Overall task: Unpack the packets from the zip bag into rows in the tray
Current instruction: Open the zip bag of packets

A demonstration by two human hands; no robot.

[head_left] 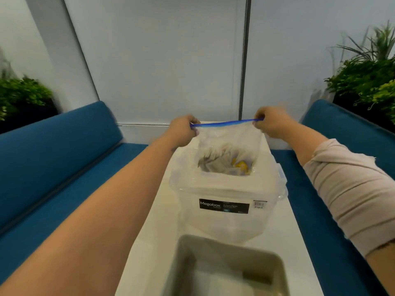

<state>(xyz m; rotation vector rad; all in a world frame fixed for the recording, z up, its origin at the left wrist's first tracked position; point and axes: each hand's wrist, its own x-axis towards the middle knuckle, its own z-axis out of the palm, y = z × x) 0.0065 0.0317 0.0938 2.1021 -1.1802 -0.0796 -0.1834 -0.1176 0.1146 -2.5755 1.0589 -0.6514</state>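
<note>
A clear zip bag (229, 136) with a blue zip strip hangs stretched between my two hands above a clear plastic storage box (226, 189). My left hand (181, 130) grips the strip's left end and my right hand (271, 121) grips its right end. Grey and yellow packets (226, 162) bunch at the bottom of the bag, which reaches down to the top of the box. The grey tray (226, 268) stands nearest me on the white table; its visible part holds no packets.
The narrow white table (158, 221) runs between two blue benches (64, 159) on the left and right. Green plants (367, 80) stand behind both benches. The box carries a black "Megabox" label.
</note>
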